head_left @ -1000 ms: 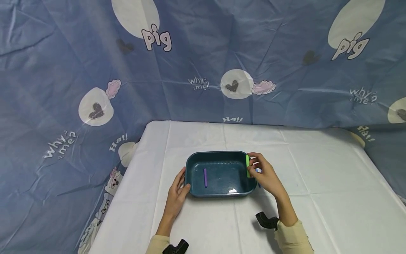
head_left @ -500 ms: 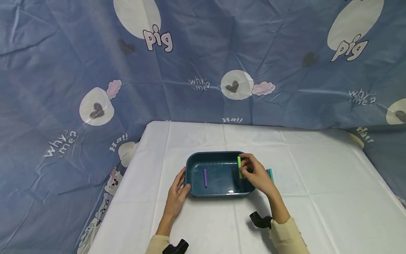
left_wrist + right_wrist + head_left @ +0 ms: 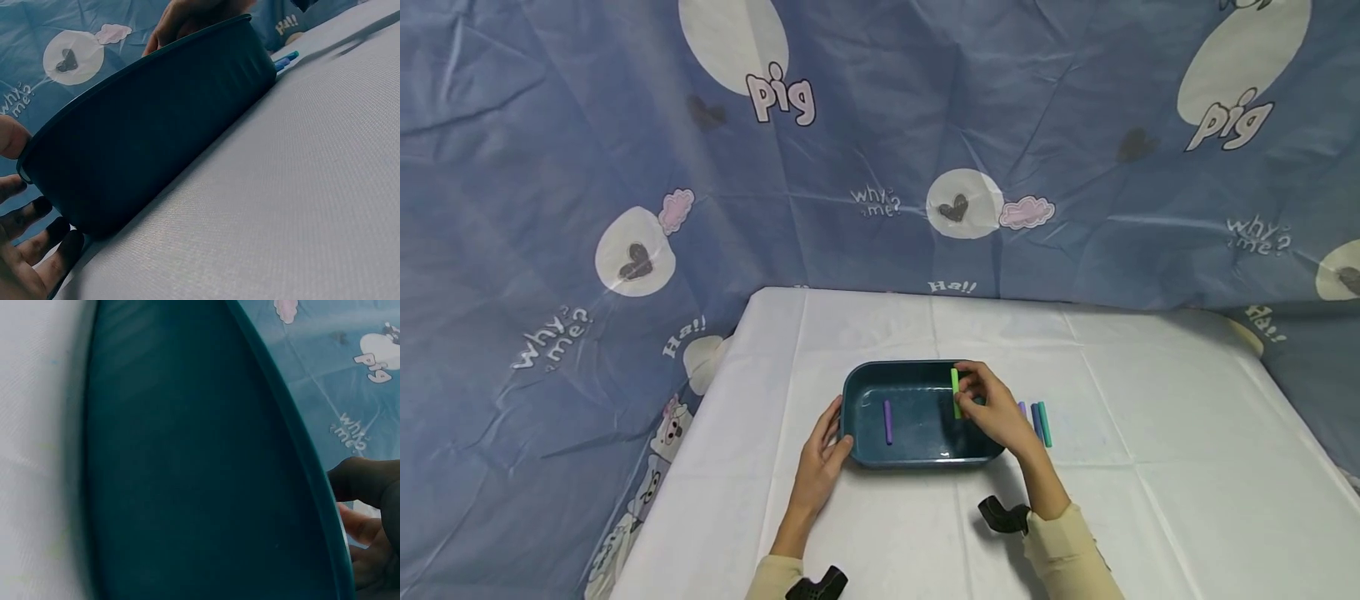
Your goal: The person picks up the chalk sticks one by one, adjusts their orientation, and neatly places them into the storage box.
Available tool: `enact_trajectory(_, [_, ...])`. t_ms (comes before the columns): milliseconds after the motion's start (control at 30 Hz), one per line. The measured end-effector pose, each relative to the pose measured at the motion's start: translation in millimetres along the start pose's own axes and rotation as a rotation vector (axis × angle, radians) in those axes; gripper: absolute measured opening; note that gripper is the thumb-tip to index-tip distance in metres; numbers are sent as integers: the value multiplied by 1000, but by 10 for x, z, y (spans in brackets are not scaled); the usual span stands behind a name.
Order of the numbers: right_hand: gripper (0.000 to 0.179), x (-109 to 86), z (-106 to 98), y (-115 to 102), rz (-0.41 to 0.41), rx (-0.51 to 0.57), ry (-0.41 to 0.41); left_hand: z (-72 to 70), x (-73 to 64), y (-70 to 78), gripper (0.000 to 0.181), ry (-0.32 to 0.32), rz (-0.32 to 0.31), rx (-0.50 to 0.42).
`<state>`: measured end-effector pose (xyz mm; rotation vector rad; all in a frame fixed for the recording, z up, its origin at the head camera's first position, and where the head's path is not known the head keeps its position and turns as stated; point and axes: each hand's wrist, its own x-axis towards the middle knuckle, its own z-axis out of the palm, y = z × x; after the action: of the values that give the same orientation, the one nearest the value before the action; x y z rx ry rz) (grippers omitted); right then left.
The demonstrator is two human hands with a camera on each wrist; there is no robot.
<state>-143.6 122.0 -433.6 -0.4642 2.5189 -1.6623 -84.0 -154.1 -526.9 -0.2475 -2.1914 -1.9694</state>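
A dark teal rectangular tray [image 3: 917, 461] with a raised rim rests on the white table. At its left end my left hand [image 3: 822, 460] holds it, thumb at the rim and fingers against the outer wall, as the left wrist view shows. Over the right part of the tray, my right hand [image 3: 997, 417] pinches a light green chalk-like stick [image 3: 955, 392] between thumb and fingertips. Inside, on the left part of the floor, lies a purple stick [image 3: 887, 422]. In the right wrist view the tray's wall [image 3: 200, 462] hides the stick and most of the right hand.
Right of the tray, a blue stick [image 3: 1037, 422], a teal stick [image 3: 1045, 424] and a lilac stick [image 3: 1022, 407], partly covered by the right hand, lie close together. White cloth [image 3: 1165, 400] covers the table. Behind hangs a blue printed curtain [image 3: 865, 125].
The right hand has moved left with the green stick, from the tray's right rim to farther over its inside. The sticks beside the tray have come into sight. The left hand stays put.
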Motion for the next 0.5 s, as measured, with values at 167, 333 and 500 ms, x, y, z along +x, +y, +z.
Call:
enact_trajectory(167, [43,37,28,-3,31,-5,6,-13,14,71,60,-25,-2,3])
enact_trajectory(333, [43,65,62,-12,28,37,-21,-10,6,296,59,-38,-31,5])
enact_trajectory(500, [44,85,99,-16,27,53,-38,4,-10,408,59,-36,-52,17])
